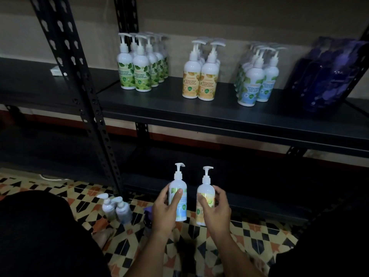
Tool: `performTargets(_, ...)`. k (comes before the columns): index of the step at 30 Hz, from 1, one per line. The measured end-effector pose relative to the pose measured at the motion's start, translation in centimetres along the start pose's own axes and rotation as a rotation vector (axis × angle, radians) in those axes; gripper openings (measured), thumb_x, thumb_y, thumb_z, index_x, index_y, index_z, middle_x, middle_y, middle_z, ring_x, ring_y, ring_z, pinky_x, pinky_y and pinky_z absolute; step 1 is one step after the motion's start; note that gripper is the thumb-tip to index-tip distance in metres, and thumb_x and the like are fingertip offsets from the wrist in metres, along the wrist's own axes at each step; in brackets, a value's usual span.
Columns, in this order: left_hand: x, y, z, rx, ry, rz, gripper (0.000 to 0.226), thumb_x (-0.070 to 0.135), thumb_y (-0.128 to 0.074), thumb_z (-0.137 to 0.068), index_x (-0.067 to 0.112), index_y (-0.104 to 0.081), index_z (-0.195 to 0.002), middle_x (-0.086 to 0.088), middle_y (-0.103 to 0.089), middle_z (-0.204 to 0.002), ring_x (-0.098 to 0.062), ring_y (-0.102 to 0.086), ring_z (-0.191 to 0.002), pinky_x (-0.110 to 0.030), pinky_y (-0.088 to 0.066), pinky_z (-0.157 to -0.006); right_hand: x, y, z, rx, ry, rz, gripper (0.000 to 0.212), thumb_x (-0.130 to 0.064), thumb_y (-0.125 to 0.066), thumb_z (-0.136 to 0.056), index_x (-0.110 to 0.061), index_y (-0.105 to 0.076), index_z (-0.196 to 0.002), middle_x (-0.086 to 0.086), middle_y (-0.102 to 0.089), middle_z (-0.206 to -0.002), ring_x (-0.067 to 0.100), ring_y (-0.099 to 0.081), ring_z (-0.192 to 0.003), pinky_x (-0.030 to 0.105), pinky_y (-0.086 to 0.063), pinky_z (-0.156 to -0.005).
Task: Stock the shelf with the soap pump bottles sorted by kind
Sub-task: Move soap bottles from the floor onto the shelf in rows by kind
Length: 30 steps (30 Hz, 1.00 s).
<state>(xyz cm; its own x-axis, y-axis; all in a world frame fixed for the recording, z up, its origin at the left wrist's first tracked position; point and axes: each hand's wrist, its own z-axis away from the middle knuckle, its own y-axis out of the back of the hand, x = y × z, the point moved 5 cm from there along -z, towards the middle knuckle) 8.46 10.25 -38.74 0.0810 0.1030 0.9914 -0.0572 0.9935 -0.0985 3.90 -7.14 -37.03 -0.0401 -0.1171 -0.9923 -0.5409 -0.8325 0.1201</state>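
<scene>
Gripping a blue-label hand wash bottle (178, 198) upright in the lower centre of the frame, the left hand (165, 211) is wrapping its fingers round the back of the bottle while the thumb is lying across the front of the label. Just to the right, the right hand (216, 208) is holding a yellow-label hand wash bottle (205, 198) the same way, thumb on the label and fingers curled round the far side. The two bottles are standing side by side, near each other but apart, with their white pump heads pointing up in front of the dark lower shelf.

On the black shelf (199, 114) across the upper half of the frame, three sorted groups are sitting: green-label bottles (139, 62) at upper centre-left, yellow-label bottles (201, 74) in the middle, and blue-label bottles (257, 76) to the right. A blurred purple pack (329, 74) is sitting at the far right of the shelf.

On the patterned tile floor (249, 236) at lower left of centre, two more pump bottles (115, 206) are standing beside the black slotted upright (79, 76), their labels too dim to read.
</scene>
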Motion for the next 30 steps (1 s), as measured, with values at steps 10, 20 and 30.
performTargets(10,-0.6,0.0,0.0,0.005,0.019,0.006,0.052,0.062,-0.064,-0.091,0.026,-0.066,-0.127,-0.002,-0.076,-0.112,-0.018,-0.075,-0.099,-0.038,-0.063,-0.078,0.4,-0.7,0.0,-0.059,-0.034,-0.005,0.047,-0.034,-0.077,-0.09,-0.038,-0.055,-0.131,-0.013,-0.067,-0.112,0.008,-0.067,-0.1,0.028,-0.057,-0.082)
performTargets(20,-1.1,0.4,-0.4,0.011,0.044,-0.111,0.074,0.066,-0.093,-0.053,0.04,-0.069,-0.118,0.002,-0.072,-0.115,-0.016,-0.074,-0.099,-0.044,-0.065,-0.08,0.5,-0.4,-0.2,0.025,-0.03,0.051,0.077,-0.032,-0.096,-0.066,-0.039,-0.058,-0.133,-0.009,-0.06,-0.116,0.009,-0.065,-0.102,0.038,-0.061,-0.085)
performTargets(30,0.8,0.4,0.0,0.047,-0.056,-0.081,0.057,0.044,-0.083,-0.083,0.031,-0.064,-0.135,0.014,-0.076,-0.114,-0.008,-0.073,-0.106,-0.043,-0.062,-0.09,-0.3,-0.5,0.1,-0.062,0.018,0.089,0.065,-0.018,-0.076,-0.091,-0.026,-0.047,-0.148,-0.015,-0.065,-0.11,-0.012,-0.063,-0.09,0.006,-0.049,-0.071)
